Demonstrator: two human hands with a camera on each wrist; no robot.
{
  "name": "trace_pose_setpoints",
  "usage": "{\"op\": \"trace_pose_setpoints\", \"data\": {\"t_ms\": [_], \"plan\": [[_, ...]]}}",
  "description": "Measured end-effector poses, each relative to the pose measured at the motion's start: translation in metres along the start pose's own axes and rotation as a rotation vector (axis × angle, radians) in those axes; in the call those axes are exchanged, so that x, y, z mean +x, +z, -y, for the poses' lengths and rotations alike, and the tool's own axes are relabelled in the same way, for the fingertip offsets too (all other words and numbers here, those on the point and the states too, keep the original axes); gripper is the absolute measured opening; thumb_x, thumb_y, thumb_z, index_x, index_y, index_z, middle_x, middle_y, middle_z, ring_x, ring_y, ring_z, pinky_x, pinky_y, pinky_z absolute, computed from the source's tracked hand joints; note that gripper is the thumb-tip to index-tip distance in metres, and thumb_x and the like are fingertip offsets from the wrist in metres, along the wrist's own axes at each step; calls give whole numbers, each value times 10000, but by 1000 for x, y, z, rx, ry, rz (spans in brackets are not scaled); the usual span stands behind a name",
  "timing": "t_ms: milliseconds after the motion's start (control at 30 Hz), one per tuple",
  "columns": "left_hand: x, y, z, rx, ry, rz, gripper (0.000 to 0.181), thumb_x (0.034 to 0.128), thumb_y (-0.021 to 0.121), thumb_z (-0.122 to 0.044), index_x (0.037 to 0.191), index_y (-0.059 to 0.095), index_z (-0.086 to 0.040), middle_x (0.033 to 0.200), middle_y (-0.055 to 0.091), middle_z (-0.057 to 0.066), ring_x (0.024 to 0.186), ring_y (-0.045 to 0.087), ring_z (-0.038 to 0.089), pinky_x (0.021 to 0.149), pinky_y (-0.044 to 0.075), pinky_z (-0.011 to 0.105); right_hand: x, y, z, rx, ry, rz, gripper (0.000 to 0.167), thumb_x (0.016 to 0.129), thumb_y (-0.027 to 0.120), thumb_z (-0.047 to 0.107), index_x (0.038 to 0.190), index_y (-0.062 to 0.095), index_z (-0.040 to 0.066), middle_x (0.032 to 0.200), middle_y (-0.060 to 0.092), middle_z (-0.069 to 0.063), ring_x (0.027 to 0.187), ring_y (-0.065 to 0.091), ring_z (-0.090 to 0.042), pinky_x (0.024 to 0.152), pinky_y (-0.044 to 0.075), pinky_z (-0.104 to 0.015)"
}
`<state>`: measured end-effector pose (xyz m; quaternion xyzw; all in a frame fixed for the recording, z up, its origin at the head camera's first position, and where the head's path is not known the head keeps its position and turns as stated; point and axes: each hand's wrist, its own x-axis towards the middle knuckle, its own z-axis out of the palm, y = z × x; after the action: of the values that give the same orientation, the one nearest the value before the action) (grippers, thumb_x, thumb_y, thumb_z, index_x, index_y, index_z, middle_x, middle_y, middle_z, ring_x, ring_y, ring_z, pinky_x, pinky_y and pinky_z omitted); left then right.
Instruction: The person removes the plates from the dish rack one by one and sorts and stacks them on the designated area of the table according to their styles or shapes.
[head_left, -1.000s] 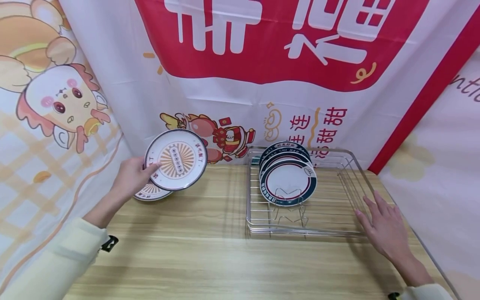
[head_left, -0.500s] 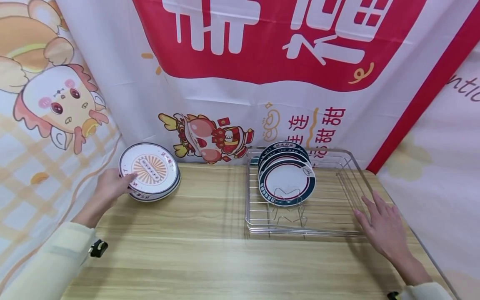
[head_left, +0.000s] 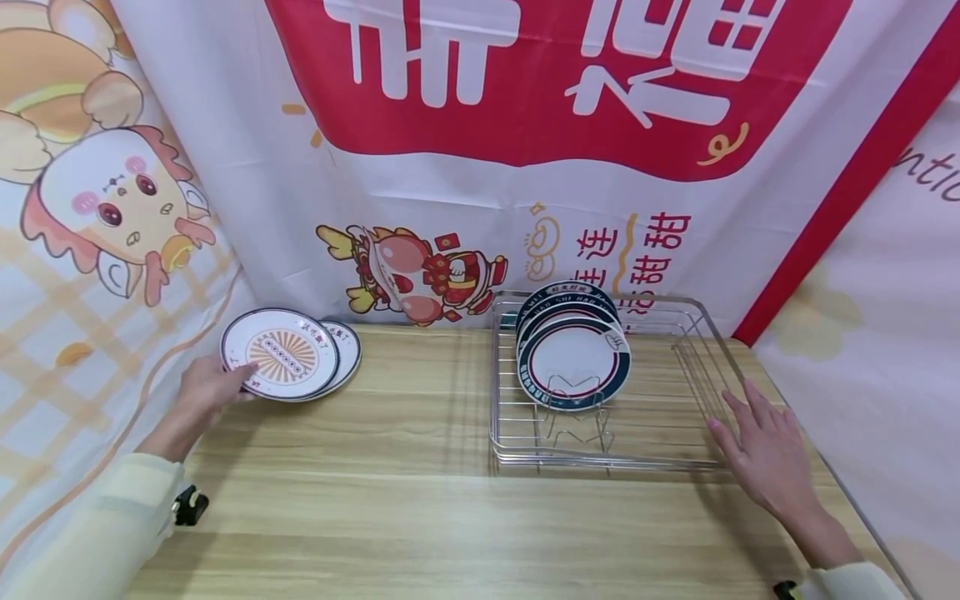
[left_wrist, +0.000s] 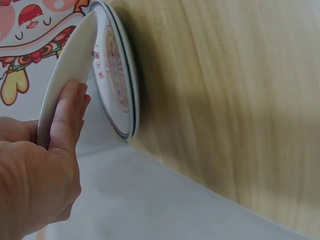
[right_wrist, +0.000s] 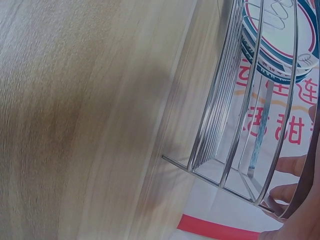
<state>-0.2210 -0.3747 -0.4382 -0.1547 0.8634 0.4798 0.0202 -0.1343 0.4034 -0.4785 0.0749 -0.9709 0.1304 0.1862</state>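
Left curtain: a pale cloth with a cartoon animal (head_left: 112,192) printed on it, hanging by the table's left edge.
Left hand (head_left: 204,388): thumb on the upper face, fingers nearly straight along the underside, pinching one plate by its near-left rim; the opening is only as wide as the plate is thick.
Held plate (head_left: 281,354): white, dark-edged, with an orange sunburst; it is tilted over the other sunburst plates, a wedge of space opening toward the hand (whether the far rims touch, I cannot tell).
Sunburst plates below (head_left: 347,354): stacked flat at the back left of the table, partly covered by the held one; two rims show in the left wrist view.
Table (head_left: 360,517): light wood grain, running beneath everything.
Backdrop (head_left: 450,183): white cloth with a red panel, large white characters and a festive cartoon figure (head_left: 431,275).
Dark-rimmed plates (head_left: 576,364): several, overlapping and leaning back inside the rack's left half.
Wire holder (head_left: 577,437): thin and bent, in front of those plates.
Rack (head_left: 637,463): metal wire, on the table's right half.
Right hand (head_left: 772,457): fingers loosely spread, resting at the rack's right rim, with no plate in them.
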Motion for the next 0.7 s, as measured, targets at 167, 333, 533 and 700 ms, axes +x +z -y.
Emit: {"op": "trace_pose_setpoints", "data": {"t_ms": [167,333,533,700], "plan": [[2,1,6,-53,-39,34,600,1088,550,-131,1450,311,283,781,681,21,638,729,118,703,634,308,0,-1,0,2,5,1,584,1102,511,387,1463,514,-72,1630,316,-365,1443,346,-588,1190,140,-755],[6,3,14,-93,-82,46,572,1089,542,-115,1411,322,303,778,667,12,643,727,118,738,635,318,0,0,0,4,7,13,589,1106,500,383,1472,501,-78,1634,304,-368,1465,324,-580,1210,107,-743],[13,8,24,-210,-104,62,561,1086,528,-75,1419,295,312,755,664,-40,638,724,66,746,628,282,0,-2,1,7,5,11,591,1108,495,385,1472,500,-80,1636,302,-366,1456,329,-587,1212,102,-739],[14,9,27,-250,-140,87,617,1095,516,-74,1463,207,313,749,667,-48,639,734,67,754,623,267,0,-2,2,7,6,6,587,1106,502,387,1466,511,-77,1634,310,-364,1454,332,-587,1208,115,-741]]}}
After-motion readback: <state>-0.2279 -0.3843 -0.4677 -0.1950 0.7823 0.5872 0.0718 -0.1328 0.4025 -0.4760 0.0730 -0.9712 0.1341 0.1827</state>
